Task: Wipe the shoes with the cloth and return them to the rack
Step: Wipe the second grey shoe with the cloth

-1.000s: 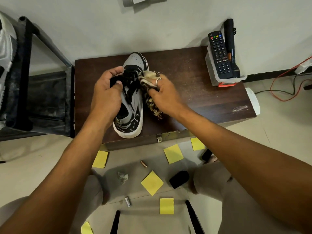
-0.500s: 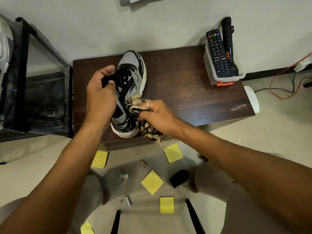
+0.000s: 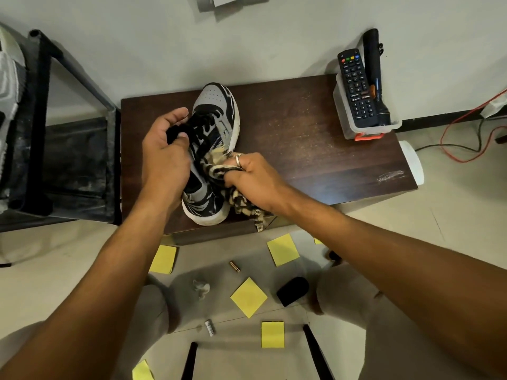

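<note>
The shoe [image 3: 219, 124] sits on the dark wooden tabletop [image 3: 315, 149], toe toward the wall and heel at the near edge. The left hand [image 3: 164, 157] grips it from the left, fingers and thumb curled around the black laces and tongue. The right hand [image 3: 255, 176] is closed around a bunched, patterned cloth [image 3: 241, 200], pressing it against the shoe's right side near the heel. A loose end of the cloth hangs over the tabletop's front edge.

At the far right corner of the tabletop stands a clear box [image 3: 365, 128] holding a remote [image 3: 356, 89] and a black torch [image 3: 374, 78]. The rack [image 3: 41, 119] stands to the left, beside the tabletop, with another shoe [image 3: 8, 78] just visible at the frame's edge. Yellow notes [image 3: 248, 297] and a battery [image 3: 234, 266] lie scattered on the floor [image 3: 452, 215] below.
</note>
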Demonstrator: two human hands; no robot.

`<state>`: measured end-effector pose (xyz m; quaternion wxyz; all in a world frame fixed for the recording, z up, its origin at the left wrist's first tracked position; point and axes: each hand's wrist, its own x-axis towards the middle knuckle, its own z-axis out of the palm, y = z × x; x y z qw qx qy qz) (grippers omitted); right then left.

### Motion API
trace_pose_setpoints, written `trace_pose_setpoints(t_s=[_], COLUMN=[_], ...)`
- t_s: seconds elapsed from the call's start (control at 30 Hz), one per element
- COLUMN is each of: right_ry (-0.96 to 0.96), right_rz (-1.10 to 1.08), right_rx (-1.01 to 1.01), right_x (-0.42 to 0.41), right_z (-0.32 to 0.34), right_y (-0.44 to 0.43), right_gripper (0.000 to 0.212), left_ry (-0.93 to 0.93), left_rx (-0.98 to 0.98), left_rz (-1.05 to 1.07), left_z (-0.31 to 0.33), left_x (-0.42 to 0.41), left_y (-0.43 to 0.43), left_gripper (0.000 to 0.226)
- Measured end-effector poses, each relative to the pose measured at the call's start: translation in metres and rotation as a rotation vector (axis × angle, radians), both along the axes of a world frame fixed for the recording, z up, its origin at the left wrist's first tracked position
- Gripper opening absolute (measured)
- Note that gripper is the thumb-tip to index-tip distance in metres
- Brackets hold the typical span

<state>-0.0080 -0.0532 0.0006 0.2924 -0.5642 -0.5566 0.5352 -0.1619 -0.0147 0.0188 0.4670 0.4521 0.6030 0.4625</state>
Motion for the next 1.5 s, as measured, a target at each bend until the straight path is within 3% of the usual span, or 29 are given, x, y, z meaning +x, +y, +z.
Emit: trace_pose_setpoints(t_s=[0.1, 0.2, 0.33, 0.5, 0.6, 0.8, 1.0, 1.2, 1.27, 1.33, 1.5], right_ry=[0.019, -0.070, -0.149, -0.023, -0.012, -0.378, -0.662, -0.264, -0.165, -0.105, -0.069], right_rz=[-0.078, -0.243, -0.152, 0.001, 0.044, 0.173, 0.024, -0.025, 0.035, 0.074, 0.243], right_rx=[0.030, 0.143, 0.196, 0.152, 0.249, 0.568, 0.650, 0.277, 0.211, 0.165, 0.090], right_x=[0.009, 0.002, -0.013, -0.011, -0.007, 0.000, 0.008, -0.004, -0.004, -0.004, 0.010], right_z=[0.006, -0.001, -0.007, 0.001, -0.001, -0.016, -0.023, -0.008, -0.001, 0.004, 0.014], right_y=[0.008, 0.020, 0.020, 0.012, 0.009, 0.024, 0.039, 0.035, 0.027, 0.021, 0.017], right_gripper=[0.046, 0.032, 0.039, 0.033, 0.031, 0.040, 0.038, 0.024, 0.042, 0.053, 0.037], left_ry=[0.016, 0.041, 0.027, 0.037, 0.037, 0.007, 0.022, 0.030, 0.049, 0.067, 0.058], left_rx=[-0.016, -0.022, -0.022, -0.009, -0.019, -0.071, -0.093, -0.071, -0.058, -0.050, -0.046], left_rz=[-0.045, -0.062, -0.058, -0.023, -0.029, -0.099, -0.168, -0.138, -0.109, -0.097, -0.085], left_z=[-0.001, -0.004, -0.004, -0.002, -0.002, -0.001, -0.005, -0.006, -0.006, -0.005, 0.000], left_x=[0.002, 0.004, 0.004, 0.001, 0.000, -0.003, -0.003, -0.001, 0.000, 0.000, -0.003], left_y=[0.001, 0.002, 0.003, 0.002, 0.003, 0.005, 0.007, 0.006, 0.007, 0.007, 0.006], left_gripper=[0.041, 0.043, 0.043, 0.042, 0.042, 0.042, 0.046, 0.047, 0.047, 0.046, 0.044])
